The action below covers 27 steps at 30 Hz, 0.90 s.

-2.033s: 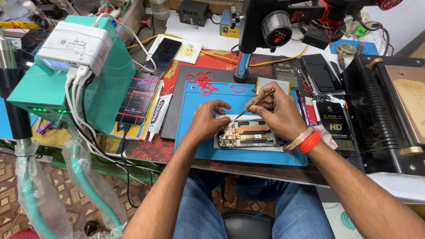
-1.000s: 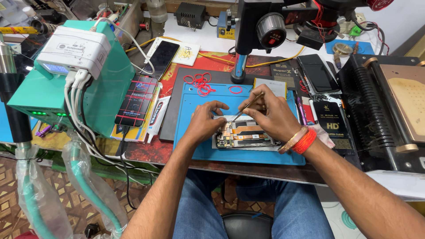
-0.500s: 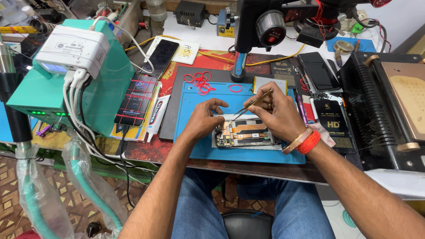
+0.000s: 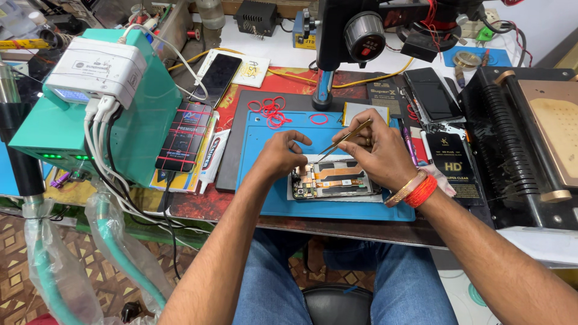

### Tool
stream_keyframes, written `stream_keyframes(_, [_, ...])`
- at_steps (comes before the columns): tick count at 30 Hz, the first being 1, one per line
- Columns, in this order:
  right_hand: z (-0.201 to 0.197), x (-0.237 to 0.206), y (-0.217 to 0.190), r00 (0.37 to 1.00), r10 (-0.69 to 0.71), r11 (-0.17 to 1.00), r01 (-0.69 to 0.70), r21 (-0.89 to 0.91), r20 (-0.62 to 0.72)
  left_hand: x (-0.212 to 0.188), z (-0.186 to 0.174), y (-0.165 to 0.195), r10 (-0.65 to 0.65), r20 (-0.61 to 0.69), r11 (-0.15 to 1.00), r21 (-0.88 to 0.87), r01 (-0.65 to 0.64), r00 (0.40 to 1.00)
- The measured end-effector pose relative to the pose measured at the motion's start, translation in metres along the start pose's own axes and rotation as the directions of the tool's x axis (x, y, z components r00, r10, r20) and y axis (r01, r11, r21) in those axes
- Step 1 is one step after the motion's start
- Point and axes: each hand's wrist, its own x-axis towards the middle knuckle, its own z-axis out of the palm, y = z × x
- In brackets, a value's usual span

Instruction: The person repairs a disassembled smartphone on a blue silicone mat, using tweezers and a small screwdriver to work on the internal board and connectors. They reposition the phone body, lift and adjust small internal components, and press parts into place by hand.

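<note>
The person sits at a repair bench with an opened phone (image 4: 334,182) lying flat on a blue work mat (image 4: 265,180), its inner boards and orange flex cables facing up; the step in hand looks like fine work on the phone's internals, likely lifting or seating a small connector or part near its far edge. The right hand (image 4: 376,150) pinches a pair of tweezers (image 4: 343,139) between thumb and fingers, the tips angled down and to the left toward the far edge of the phone; whether the tips hold anything is too small to tell. The left hand (image 4: 283,153) rests at the left end of the phone with fingers curled, grasping nothing that can be seen, seemingly steadying the frame. Red rubber bands (image 4: 271,111) lie scattered on the far part of the mat, just left of a microscope stand (image 4: 322,90); a dark phone (image 4: 217,71) lies farther off to the left, and a green machine (image 4: 129,129) stands at the left of the bench. The next move calls for a steady, light touch of the tweezer tips and a firm hold on the frame, so that the thin cables are not torn.
</note>
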Motion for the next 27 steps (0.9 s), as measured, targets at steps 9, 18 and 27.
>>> stream_keyframes(9, [-0.003, 0.003, 0.0, 1.0, 0.026, 0.999, -0.026, 0.037, 0.001, 0.0, -0.004, 0.011, -0.053, 0.077, 0.998, 0.026, 0.051, 0.996])
stream_keyframes(18, [-0.02, -0.004, -0.002, 0.997, -0.048, 0.993, 0.055, 0.108, -0.062, -0.038, -0.006, -0.011, 0.242, -0.115, 0.963, -0.089, -0.253, 0.963])
stream_keyframes(27, [-0.056, -0.013, -0.01, 0.991, 0.03, 0.997, -0.021, 0.073, -0.128, -0.073, -0.004, -0.01, 0.566, 0.062, 0.747, 0.383, -0.543, 0.822])
